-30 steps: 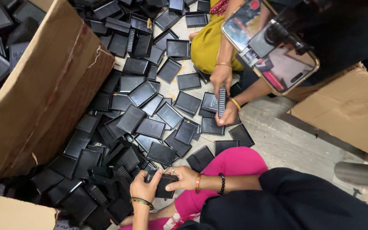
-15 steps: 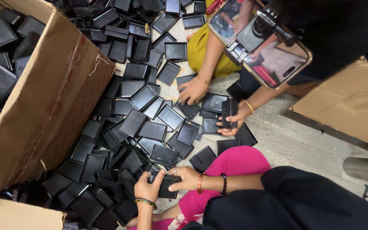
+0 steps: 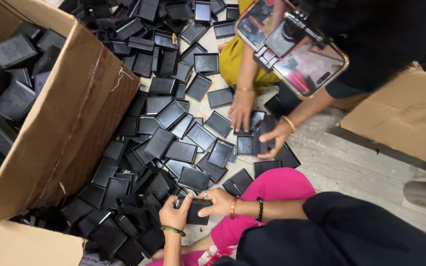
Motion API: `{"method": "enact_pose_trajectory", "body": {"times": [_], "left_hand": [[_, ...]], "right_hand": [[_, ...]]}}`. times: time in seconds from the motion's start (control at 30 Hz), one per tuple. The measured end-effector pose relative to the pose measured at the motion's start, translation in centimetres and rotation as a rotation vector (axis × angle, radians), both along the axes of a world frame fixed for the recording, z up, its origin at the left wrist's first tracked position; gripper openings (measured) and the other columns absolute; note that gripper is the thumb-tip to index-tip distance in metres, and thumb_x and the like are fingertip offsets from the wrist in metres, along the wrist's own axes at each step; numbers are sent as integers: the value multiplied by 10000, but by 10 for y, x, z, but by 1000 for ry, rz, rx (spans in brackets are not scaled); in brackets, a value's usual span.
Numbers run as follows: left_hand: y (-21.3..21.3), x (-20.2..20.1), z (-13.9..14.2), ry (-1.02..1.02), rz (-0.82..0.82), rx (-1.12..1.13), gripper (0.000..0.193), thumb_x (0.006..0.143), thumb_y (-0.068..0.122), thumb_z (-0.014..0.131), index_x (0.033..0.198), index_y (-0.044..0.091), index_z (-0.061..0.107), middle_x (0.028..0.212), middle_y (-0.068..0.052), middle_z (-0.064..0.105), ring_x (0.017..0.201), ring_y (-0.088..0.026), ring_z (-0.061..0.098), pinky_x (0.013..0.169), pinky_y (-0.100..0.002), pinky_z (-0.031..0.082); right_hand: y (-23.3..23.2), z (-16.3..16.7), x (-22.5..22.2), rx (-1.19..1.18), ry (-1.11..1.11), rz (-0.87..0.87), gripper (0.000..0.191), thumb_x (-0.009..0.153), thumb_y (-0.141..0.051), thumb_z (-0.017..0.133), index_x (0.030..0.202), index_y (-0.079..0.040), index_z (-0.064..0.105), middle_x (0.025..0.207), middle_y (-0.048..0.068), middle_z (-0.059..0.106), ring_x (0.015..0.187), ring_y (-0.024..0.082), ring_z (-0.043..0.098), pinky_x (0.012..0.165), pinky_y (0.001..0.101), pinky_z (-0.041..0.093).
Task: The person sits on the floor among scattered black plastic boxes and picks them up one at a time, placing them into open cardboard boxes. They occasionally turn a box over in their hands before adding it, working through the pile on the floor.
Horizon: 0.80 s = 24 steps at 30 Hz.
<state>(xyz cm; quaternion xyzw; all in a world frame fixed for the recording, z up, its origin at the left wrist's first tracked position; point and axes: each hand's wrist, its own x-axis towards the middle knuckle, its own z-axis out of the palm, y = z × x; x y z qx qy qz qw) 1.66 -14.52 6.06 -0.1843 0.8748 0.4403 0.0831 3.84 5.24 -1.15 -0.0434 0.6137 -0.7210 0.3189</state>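
Both my hands hold one black plastic tray piece (image 3: 196, 211) low in the view, above my pink-clad leg (image 3: 272, 189). My left hand (image 3: 173, 216), with a green bangle, grips its left end. My right hand (image 3: 217, 202), with an orange bangle and black bead bracelet, grips its right end from above. A wide heap of the same flat black rectangular trays (image 3: 173, 133) covers the floor just beyond my hands.
A large cardboard box (image 3: 75, 128) full of black trays stands at left. Opposite sits a co-worker with a head-mounted phone (image 3: 292, 49), one hand (image 3: 241, 109) flat on the heap and the other (image 3: 272, 137) holding a small stack. Flattened cardboard (image 3: 405, 113) lies right.
My hands stay on the black piece. The co-worker's hands have lowered: one now rests flat on the heap, the other has brought its stack down toward the floor.
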Motion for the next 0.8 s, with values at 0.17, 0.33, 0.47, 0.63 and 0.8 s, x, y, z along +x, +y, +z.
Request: {"method": "enact_pose_trajectory", "body": {"times": [0.17, 0.33, 0.47, 0.63, 0.8], "left_hand": [[0, 19, -2, -3, -25, -35, 481, 778, 458, 839, 747, -1, 702, 586, -115, 647, 545, -142, 561, 571, -343, 515], [9, 46, -10, 76, 83, 1, 453, 838, 443, 798, 761, 6, 708, 607, -89, 670, 559, -128, 585, 586, -332, 516], [18, 65, 6, 125, 25, 81, 424, 849, 423, 802, 832, 9, 716, 683, -115, 716, 612, -154, 622, 614, -337, 539], [28, 86, 73, 107, -91, 69, 430, 768, 385, 846, 947, 19, 711, 812, -138, 770, 727, -228, 763, 685, -359, 588], [9, 101, 172, 533, 5, -180, 465, 739, 358, 917, 904, 1, 669, 848, -156, 719, 740, -286, 699, 705, -393, 554]], "right_hand": [[7, 3, 20, 121, 183, -14, 507, 806, -106, 898, 1247, 32, 690, 1083, 80, 760, 983, 124, 690, 868, 279, 571], [11, 3, 45, -101, -32, -73, 622, 820, -166, 859, 1321, 1, 530, 1070, 19, 691, 970, 95, 673, 826, 273, 586], [19, 15, 58, -28, 15, -106, 514, 830, -146, 860, 1201, 31, 551, 968, 44, 673, 856, 113, 656, 710, 281, 570], [27, 52, 68, -159, 24, -77, 441, 877, -144, 847, 1172, 27, 567, 977, 50, 665, 848, 102, 643, 697, 276, 558], [20, 81, 82, -76, 109, -104, 469, 853, -174, 813, 1231, -86, 550, 984, 3, 715, 898, 74, 703, 772, 257, 602]]}}
